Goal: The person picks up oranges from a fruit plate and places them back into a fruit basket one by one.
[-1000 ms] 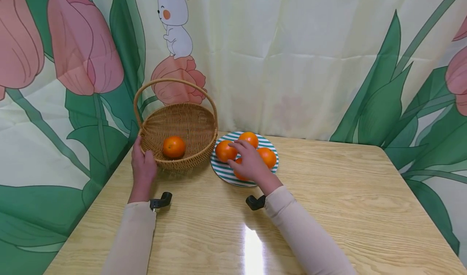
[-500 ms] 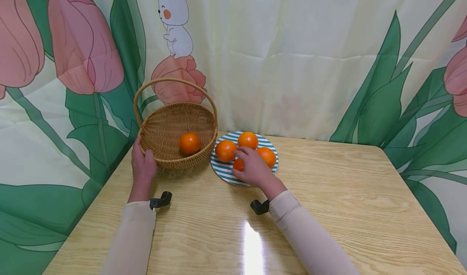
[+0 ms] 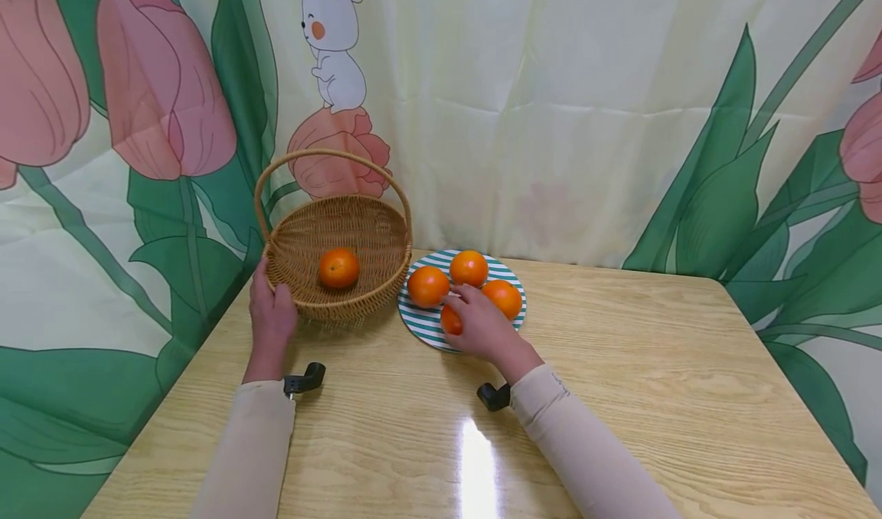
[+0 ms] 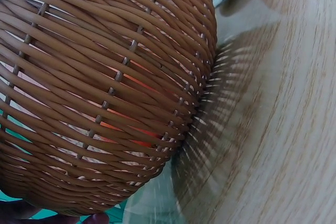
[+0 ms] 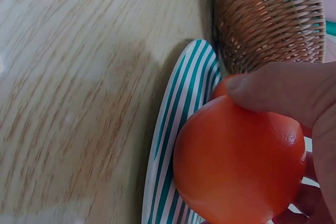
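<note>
A wicker basket point(image 3: 372, 232) with a tall hoop handle stands at the back left, and one orange point(image 3: 338, 268) lies inside. My left hand point(image 3: 272, 316) grips its left rim; in the left wrist view the woven side point(image 4: 105, 87) hides most of that hand. Right of the basket is a striped plate point(image 3: 422, 329) bearing several oranges. My right hand point(image 3: 485, 324) has thumb and fingers around the nearest orange point(image 5: 236, 161), which still sits on the plate. The right wrist view shows the thumb point(image 5: 278, 87) on its upper side, the fingers partly hidden behind.
Three other oranges share the plate: one at left point(image 3: 428, 286), one at the back point(image 3: 469, 269), one at right point(image 3: 502, 298). A printed curtain point(image 3: 586, 121) hangs behind the wooden table point(image 3: 654, 366). The plate stands close beside the basket.
My right hand has come down and back onto the nearest orange, and its fingers have closed around it. The orange in the basket rolled right, then back left. My left hand stayed put.
</note>
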Tool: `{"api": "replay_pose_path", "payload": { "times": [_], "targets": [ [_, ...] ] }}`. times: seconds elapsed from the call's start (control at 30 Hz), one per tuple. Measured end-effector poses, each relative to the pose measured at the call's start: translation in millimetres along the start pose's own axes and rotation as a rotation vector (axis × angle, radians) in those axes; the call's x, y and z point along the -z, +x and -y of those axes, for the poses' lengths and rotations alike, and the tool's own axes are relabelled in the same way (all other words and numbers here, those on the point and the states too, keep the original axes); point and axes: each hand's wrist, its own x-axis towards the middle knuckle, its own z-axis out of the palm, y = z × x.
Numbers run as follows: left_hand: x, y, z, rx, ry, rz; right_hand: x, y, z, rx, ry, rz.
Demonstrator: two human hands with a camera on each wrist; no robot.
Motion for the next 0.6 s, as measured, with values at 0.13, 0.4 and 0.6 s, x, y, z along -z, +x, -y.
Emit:
{"api": "replay_pose_path", "payload": {
  "times": [0.13,0.4,0.6],
  "targets": [
    [-0.1,-0.2,0.4,-0.004,-0.004,-0.004,-2.6,-0.8,-1.3,-0.008,-0.033,0.019],
    [0.2,-1.0,-0.8,0.000,0.000,0.002,-3.3,-2.6,-0.1,-0.002,-0.044,0.026],
    [-0.5,-0.3,0.4,-0.001,0.008,0.000,-2.6,-2.7,1.4,-0.007,-0.061,0.038]
  ]
}}
